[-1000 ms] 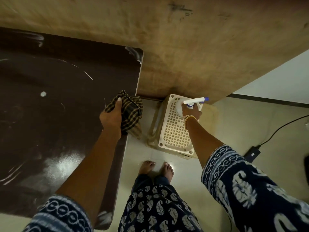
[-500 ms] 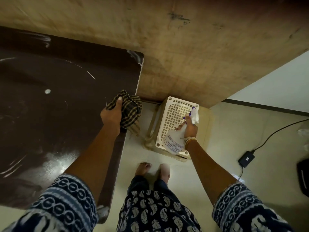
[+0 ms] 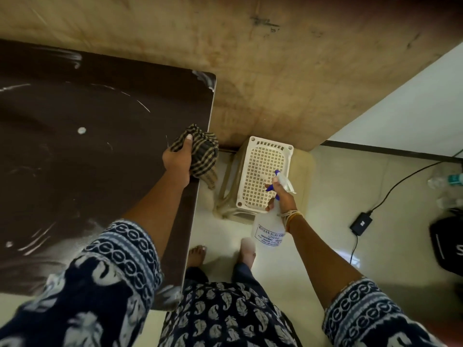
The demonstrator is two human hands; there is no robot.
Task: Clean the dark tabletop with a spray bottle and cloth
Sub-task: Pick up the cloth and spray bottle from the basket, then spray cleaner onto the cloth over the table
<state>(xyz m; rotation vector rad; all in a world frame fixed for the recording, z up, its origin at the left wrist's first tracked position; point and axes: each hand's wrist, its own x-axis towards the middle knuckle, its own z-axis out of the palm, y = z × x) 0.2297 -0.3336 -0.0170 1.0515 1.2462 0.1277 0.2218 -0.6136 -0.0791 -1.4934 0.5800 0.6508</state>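
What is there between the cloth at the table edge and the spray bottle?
In the head view, the white plastic stool stands on the floor between the cloth and the spray bottle.

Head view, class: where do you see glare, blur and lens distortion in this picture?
Head view: glare on the dark tabletop near its front edge and on the floor tiles; the patterned sleeves at the bottom are soft and blurred; wide-angle bending curves the table edge; the spray bottle label stays only partly readable.
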